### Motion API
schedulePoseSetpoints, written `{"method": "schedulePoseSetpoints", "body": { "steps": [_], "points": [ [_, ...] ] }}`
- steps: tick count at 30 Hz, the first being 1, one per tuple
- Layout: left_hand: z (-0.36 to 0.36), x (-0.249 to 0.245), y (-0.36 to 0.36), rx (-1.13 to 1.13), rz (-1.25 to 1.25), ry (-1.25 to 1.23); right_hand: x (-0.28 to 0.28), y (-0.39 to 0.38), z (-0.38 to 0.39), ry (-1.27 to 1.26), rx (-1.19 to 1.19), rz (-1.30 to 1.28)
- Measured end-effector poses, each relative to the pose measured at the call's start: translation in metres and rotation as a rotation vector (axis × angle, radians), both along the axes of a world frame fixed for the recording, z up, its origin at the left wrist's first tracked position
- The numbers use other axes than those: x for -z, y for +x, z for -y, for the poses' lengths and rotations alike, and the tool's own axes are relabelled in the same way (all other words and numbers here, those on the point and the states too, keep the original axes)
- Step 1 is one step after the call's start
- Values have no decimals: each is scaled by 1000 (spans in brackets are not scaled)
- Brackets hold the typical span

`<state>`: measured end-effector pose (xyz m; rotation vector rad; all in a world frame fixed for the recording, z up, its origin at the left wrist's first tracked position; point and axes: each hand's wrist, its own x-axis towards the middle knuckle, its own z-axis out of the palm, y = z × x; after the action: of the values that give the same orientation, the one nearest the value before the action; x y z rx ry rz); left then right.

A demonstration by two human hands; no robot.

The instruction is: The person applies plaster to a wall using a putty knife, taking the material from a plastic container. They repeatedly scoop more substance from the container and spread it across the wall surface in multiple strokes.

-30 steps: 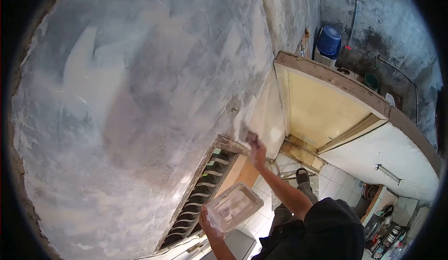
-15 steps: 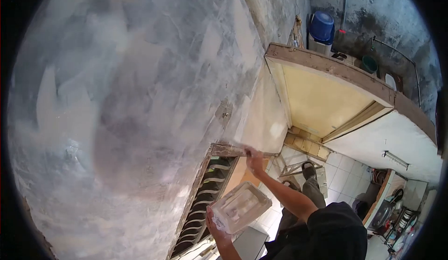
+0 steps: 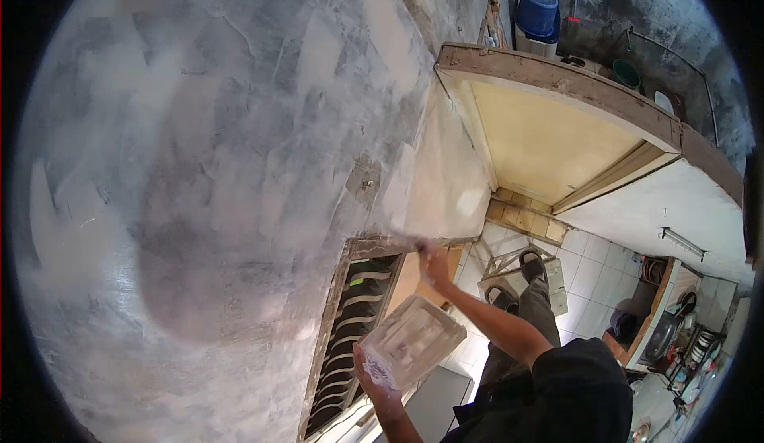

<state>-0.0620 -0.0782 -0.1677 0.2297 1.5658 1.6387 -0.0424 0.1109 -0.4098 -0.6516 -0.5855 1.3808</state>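
The left hand (image 3: 376,381) clasps the container (image 3: 434,349) edgewise, presumably for ready access near the right hand (image 3: 434,266), whose blurred grip cannot be determined.

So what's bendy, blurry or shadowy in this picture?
Head view: the brown beam curves and the corners go black, maybe from a wide lens; also in the head view, the right hand looks blurry, and what seems a soft shadow darkens the wall.

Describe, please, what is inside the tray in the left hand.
The tray shows whitish, paste-like smears inside. The left hand holds its edge; the surface beneath the smears cannot be seen.
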Motion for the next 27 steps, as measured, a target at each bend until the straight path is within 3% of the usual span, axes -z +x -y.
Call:
{"method": "schedulePoseSetpoints", "body": {
  "steps": [1,3,6,9,10,11,13,15,19,21,22,23,25,27],
  "points": [
    [2,3,-2,-27,-18,-1,-17,10,-27,-63,53,-405],
    [6,8,-6,-13,-22,-12,-54,40,-66,-289,197,488],
    [20,25,-14,-71,-42,-56,-47,31,-105,-145,240,426],
    [22,24,-18,-96,-45,-36,-51,5,-88,-72,284,450],
    [20,20,-15,-48,-20,11,-59,0,-70,-145,213,511],
    [16,16,-13,-46,-16,12,-71,-2,-54,-26,218,415],
    [10,9,-8,-4,-17,-21,-69,-4,-23,-39,169,534],
    [7,6,-4,4,-18,-21,-79,7,-8,50,-24,529],
    [4,4,-4,-20,29,-14,-101,14,-21,-19,133,539],
    [5,3,-1,-22,2,-15,-97,-5,-37,-181,197,125],
    [5,4,1,-18,-21,-17,-94,-8,-30,-186,-9,375],
    [5,3,2,-17,-18,-18,-105,-10,-22,-188,-8,378],
    [2,1,3,41,-17,4,-139,-15,-8,65,-44,706],
    [1,1,3,3,34,-2,-138,-15,15,135,-46,704]
  ]
}}
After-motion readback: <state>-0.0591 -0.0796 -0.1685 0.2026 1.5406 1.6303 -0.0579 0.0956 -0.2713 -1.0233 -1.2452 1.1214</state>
